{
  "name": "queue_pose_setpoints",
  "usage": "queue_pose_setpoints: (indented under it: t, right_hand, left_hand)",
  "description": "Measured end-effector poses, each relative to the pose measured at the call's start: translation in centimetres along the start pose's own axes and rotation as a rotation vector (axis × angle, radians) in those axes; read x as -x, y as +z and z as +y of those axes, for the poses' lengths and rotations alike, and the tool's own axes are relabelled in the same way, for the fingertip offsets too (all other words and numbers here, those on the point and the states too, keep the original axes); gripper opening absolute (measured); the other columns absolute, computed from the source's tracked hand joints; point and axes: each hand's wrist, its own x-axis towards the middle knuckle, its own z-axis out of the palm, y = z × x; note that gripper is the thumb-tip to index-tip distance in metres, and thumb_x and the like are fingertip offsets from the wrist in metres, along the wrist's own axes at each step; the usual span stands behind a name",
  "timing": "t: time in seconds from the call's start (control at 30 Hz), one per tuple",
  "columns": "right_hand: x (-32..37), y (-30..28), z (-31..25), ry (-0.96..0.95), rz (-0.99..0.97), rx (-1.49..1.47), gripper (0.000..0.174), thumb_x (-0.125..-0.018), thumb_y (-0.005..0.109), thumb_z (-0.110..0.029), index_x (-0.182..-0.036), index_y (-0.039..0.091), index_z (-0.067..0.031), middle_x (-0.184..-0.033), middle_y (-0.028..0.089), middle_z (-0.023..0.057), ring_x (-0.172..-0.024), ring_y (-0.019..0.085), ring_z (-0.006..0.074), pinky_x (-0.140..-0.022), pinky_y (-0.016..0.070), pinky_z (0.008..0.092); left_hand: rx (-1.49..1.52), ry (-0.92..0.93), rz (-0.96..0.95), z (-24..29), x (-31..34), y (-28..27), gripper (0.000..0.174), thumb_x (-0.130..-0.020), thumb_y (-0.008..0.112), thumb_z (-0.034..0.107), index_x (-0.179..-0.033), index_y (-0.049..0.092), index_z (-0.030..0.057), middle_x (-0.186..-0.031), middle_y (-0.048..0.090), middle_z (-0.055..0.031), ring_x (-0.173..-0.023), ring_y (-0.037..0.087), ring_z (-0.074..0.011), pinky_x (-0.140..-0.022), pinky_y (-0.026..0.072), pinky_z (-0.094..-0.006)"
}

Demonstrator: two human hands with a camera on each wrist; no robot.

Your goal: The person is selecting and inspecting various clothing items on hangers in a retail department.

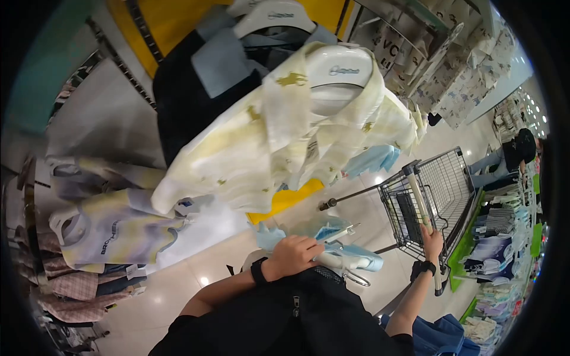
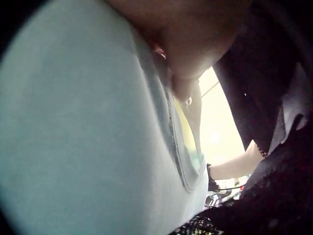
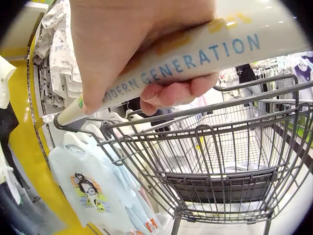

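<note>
My left hand (image 1: 292, 256) holds a light blue shirt (image 1: 371, 258) on a white hanger (image 1: 339, 261) close in front of my body. In the left wrist view, the shirt's pale cloth (image 2: 83, 122) fills much of the picture, and my fingers are at its neckline; the fingertips are partly hidden. Off to the right, my right hand (image 1: 432, 243) grips the push bar (image 3: 195, 58) of a shopping cart (image 1: 439, 184). Its thumb and fingers wrap round the pale bar, which bears blue lettering. The wire basket (image 3: 220, 181) stretches out beyond the bar.
A cream patterned shirt (image 1: 237, 148) hangs straight ahead, before a black shirt (image 1: 184, 89). At left hang a pastel top (image 1: 113, 225) and plaid garments (image 1: 77, 288). Clothes racks (image 1: 493, 237) line the right, where another person (image 1: 516, 154) stands. A light blue printed T-shirt (image 3: 88, 186) hangs beside the cart.
</note>
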Motion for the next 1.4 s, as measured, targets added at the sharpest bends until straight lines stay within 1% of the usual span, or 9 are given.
queue_pose_setpoints:
  t: [0.2, 0.23, 0.47, 0.6, 0.73, 0.87, 0.93, 1.03, 1.4]
  right_hand:
    - [-5.4, 0.3, 1.8, 0.061, -0.182, -0.132, 0.053, -0.076, 0.057, -0.052, -0.075, 0.061, 0.0006, -0.063, 0.058, 0.0170, -0.061, 0.058, 0.0333, -0.057, 0.0431, 0.0402]
    - [-6.5, 0.7, 2.4, 0.024, -0.175, -0.170, 0.053, -0.077, 0.057, -0.052, -0.074, 0.060, 0.0015, -0.052, 0.055, 0.0076, -0.050, 0.057, 0.0181, -0.048, 0.0412, 0.0319]
    - [-12.8, -0.9, 4.5, -0.036, -0.460, -0.080, 0.054, -0.070, 0.064, -0.049, -0.080, 0.059, 0.0037, -0.059, 0.059, 0.0124, -0.057, 0.060, 0.0238, -0.056, 0.0455, 0.0352]
    - [-11.4, -4.3, -0.7, -0.466, -0.250, 0.071, 0.065, -0.065, 0.076, -0.032, -0.115, 0.048, -0.0016, -0.112, 0.053, 0.0230, -0.097, 0.055, 0.0316, -0.079, 0.0452, 0.0367]
    - [-8.6, -7.8, -9.4, -1.084, -0.963, -0.754, 0.058, -0.070, 0.072, -0.022, -0.119, 0.046, -0.0043, -0.109, 0.054, 0.0212, -0.099, 0.054, 0.0334, -0.080, 0.0439, 0.0374]
    - [-9.4, -2.3, -10.5, -0.827, -0.792, -0.511, 0.041, -0.081, 0.061, -0.025, -0.114, 0.047, -0.0051, -0.092, 0.060, 0.0202, -0.083, 0.058, 0.0386, -0.068, 0.0468, 0.0422]
    - [-11.4, 0.9, -11.0, -0.726, -0.752, -0.522, 0.038, -0.084, 0.057, -0.026, -0.113, 0.046, -0.0041, -0.087, 0.060, 0.0224, -0.078, 0.058, 0.0403, -0.065, 0.0471, 0.0429]
    - [-15.4, 5.6, -12.9, -0.720, -0.562, -0.823, 0.039, -0.085, 0.055, -0.029, -0.112, 0.046, -0.0020, -0.081, 0.059, 0.0264, -0.075, 0.057, 0.0418, -0.062, 0.0456, 0.0456]
    - [-25.6, 11.5, -23.8, -0.793, -0.307, -0.801, 0.042, -0.085, 0.054, -0.032, -0.107, 0.047, 0.0026, -0.078, 0.060, 0.0262, -0.076, 0.057, 0.0427, -0.062, 0.0450, 0.0470]
  left_hand:
    - [0.053, 0.019, -0.020, -0.8, -3.9, 3.4, 0.031, -0.059, 0.070, 0.023, -0.085, 0.057, 0.0129, -0.075, 0.054, 0.0006, -0.068, 0.056, -0.0168, -0.056, 0.0437, -0.0317]
    - [0.055, 0.030, -0.010, -1.1, -5.1, 4.0, 0.030, -0.059, 0.070, 0.023, -0.085, 0.057, 0.0131, -0.075, 0.053, 0.0007, -0.068, 0.056, -0.0170, -0.056, 0.0437, -0.0317]
    - [0.023, 0.030, 0.035, -2.0, -13.4, 7.0, 0.032, -0.057, 0.071, 0.023, -0.083, 0.056, 0.0144, -0.073, 0.052, 0.0008, -0.069, 0.056, -0.0182, -0.055, 0.0438, -0.0313]
    - [0.035, 0.115, -0.012, -2.4, -17.2, 8.8, 0.033, -0.056, 0.071, 0.024, -0.085, 0.059, 0.0135, -0.075, 0.055, -0.0002, -0.071, 0.057, -0.0190, -0.058, 0.0450, -0.0317]
    - [0.028, 0.149, -0.038, -2.2, -20.5, 10.9, 0.035, -0.058, 0.070, 0.025, -0.089, 0.058, 0.0143, -0.076, 0.055, 0.0008, -0.072, 0.056, -0.0189, -0.061, 0.0457, -0.0314]
    - [0.000, 0.097, -0.003, -2.3, -23.1, 12.3, 0.037, -0.062, 0.070, 0.026, -0.095, 0.058, 0.0135, -0.086, 0.057, -0.0013, -0.081, 0.056, -0.0209, -0.072, 0.0447, -0.0329]
    - [-0.253, -0.112, 0.213, -1.8, -24.5, 12.0, 0.036, -0.069, 0.066, 0.025, -0.101, 0.057, 0.0105, -0.097, 0.056, -0.0051, -0.094, 0.052, -0.0234, -0.085, 0.0390, -0.0371]
    - [-0.339, -0.316, 0.336, -3.6, -23.3, 11.9, 0.030, -0.076, 0.062, 0.022, -0.102, 0.055, 0.0081, -0.101, 0.054, -0.0079, -0.101, 0.048, -0.0254, -0.089, 0.0339, -0.0405]
    - [-0.223, -0.712, 0.334, -3.0, -11.1, 13.4, 0.018, -0.076, 0.057, 0.007, -0.094, 0.058, 0.0062, -0.095, 0.055, -0.0079, -0.089, 0.053, -0.0264, -0.078, 0.0407, -0.0367]
